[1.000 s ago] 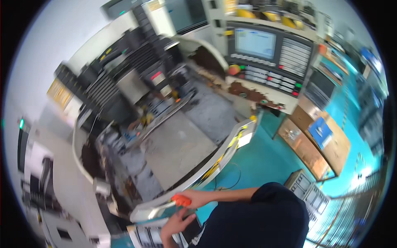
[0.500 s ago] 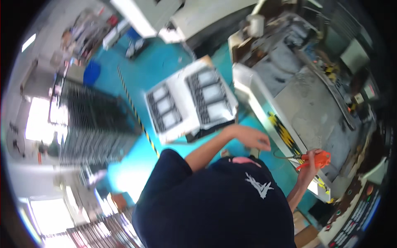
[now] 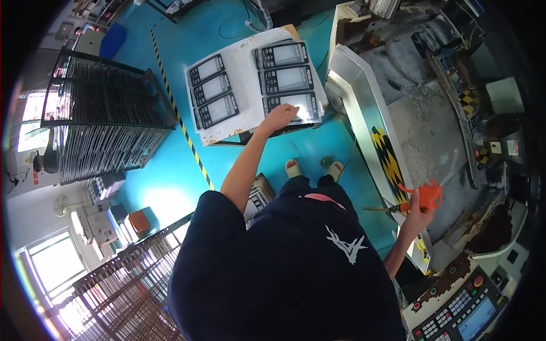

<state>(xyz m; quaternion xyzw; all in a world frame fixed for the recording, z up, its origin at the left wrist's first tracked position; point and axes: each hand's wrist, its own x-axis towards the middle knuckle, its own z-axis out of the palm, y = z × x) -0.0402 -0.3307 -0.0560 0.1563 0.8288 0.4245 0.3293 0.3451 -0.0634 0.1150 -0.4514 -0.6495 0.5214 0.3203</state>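
Note:
My left hand reaches forward over the near edge of a white-topped stand. Its fingers are drawn together at the nearest panel of the right-hand stack; what they pinch, if anything, is too small to make out. These flat panels have black borders and pale see-through windows. On the left of the stand lies another group of black-framed panels. Out to the right, my right hand is closed round an orange trigger gun, whose thin nozzle points left.
A machine with a white metal side and striped markings runs along the right, its control panel at the lower right. Dark wire racks stand at the left behind a striped floor line. Framed pieces rest low beside my left arm.
My left hand has moved forward and left, from before my body to the right-hand panels. The orange gun stays in my right hand. My view has shifted and become sharper.

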